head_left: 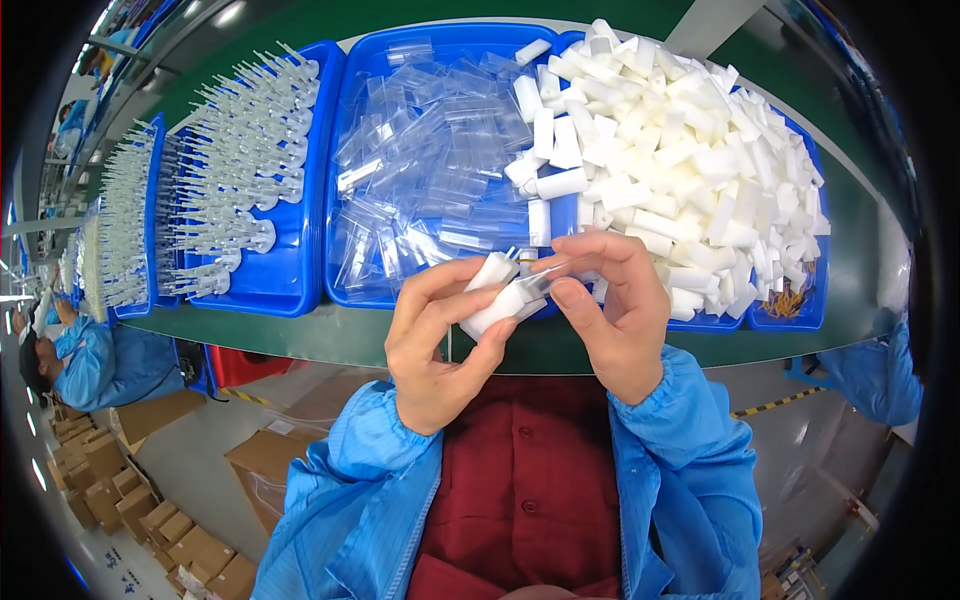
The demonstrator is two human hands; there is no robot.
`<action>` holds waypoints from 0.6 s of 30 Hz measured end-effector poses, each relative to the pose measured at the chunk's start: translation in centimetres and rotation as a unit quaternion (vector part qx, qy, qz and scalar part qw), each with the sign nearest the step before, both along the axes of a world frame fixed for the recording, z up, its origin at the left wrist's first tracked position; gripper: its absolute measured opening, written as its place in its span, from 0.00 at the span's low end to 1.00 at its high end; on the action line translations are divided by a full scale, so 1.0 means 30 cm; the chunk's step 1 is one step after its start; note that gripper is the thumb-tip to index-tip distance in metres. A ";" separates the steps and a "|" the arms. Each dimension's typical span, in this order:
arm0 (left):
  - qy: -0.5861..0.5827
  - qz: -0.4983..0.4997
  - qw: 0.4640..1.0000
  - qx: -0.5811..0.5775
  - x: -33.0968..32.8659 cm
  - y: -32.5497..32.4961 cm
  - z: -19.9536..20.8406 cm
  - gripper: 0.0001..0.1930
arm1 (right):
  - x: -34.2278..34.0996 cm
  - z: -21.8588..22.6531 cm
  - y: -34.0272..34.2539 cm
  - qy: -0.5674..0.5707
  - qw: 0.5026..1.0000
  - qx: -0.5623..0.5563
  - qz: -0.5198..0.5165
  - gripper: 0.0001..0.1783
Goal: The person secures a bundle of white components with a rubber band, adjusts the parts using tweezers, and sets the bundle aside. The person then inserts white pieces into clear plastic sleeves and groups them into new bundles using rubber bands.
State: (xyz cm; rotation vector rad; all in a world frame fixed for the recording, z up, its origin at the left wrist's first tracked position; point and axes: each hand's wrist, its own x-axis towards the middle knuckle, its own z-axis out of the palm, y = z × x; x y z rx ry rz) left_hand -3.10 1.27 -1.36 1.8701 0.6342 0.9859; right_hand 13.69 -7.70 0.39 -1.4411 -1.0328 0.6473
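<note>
In front of my chest, my left hand (430,345) is closed on white plastic blocks. One block (488,313) points toward my right hand, and a second one (490,272) with thin metal prongs on its end lies between the upper fingers. My right hand (625,305) pinches a clear plastic sleeve (545,282) between thumb and fingers. The sleeve meets the end of the lower block; whether it is around it or just against it, I cannot tell. Behind the hands, a blue tray (345,90) holds many loose clear sleeves (440,150).
To the right, white blocks (700,160) are heaped high over blue trays, with yellow wires (785,303) at the near corner. Blue trays of upright pronged white parts (240,130) stand left on the green table (350,345). Other people (110,355) sit farther off; cardboard boxes (200,545) are on the floor.
</note>
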 end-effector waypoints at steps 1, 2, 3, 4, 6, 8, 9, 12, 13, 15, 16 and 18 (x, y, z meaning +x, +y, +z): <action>-0.008 -0.006 1.000 -0.015 0.002 0.001 0.004 0.18 | -0.006 -0.002 -0.002 0.072 0.997 0.007 -0.012 0.17; -0.007 -0.007 1.000 -0.014 0.004 0.000 0.010 0.18 | -0.008 0.001 -0.004 0.073 0.997 0.008 -0.013 0.17; -0.005 -0.010 1.000 -0.001 0.005 -0.002 0.018 0.18 | -0.009 0.006 -0.005 0.077 0.997 0.015 -0.009 0.17; -0.003 -0.013 1.000 0.012 0.006 -0.003 0.023 0.18 | -0.009 0.009 -0.006 0.081 0.996 0.022 -0.006 0.17; -0.002 -0.031 0.999 0.018 0.008 0.005 0.029 0.18 | -0.011 -0.005 -0.014 0.083 0.996 0.037 -0.007 0.18; -0.001 -0.047 0.999 0.024 0.004 0.012 0.029 0.18 | -0.013 -0.023 -0.024 0.086 0.995 0.053 -0.007 0.18; 0.002 -0.079 0.997 0.010 -0.001 0.016 0.026 0.18 | -0.012 -0.032 -0.032 0.048 0.997 0.055 -0.011 0.19; 0.017 -0.124 0.992 -0.009 -0.013 0.026 0.015 0.17 | -0.003 -0.057 -0.050 -0.020 0.999 0.038 -0.019 0.19; 0.027 -0.136 0.990 -0.013 -0.014 0.028 0.013 0.17 | -0.002 -0.061 -0.053 -0.051 0.998 0.021 -0.020 0.19; 0.040 -0.115 0.993 0.012 -0.010 0.023 0.022 0.18 | -0.001 -0.043 -0.047 -0.010 1.000 0.004 -0.021 0.18; 0.052 -0.092 0.994 0.037 -0.007 0.019 0.030 0.19 | 0.002 -0.032 -0.044 0.029 0.999 -0.011 -0.019 0.17; 0.061 -0.068 0.994 0.061 -0.002 0.008 0.053 0.21 | 0.029 -0.021 -0.035 -0.002 1.000 -0.007 -0.004 0.17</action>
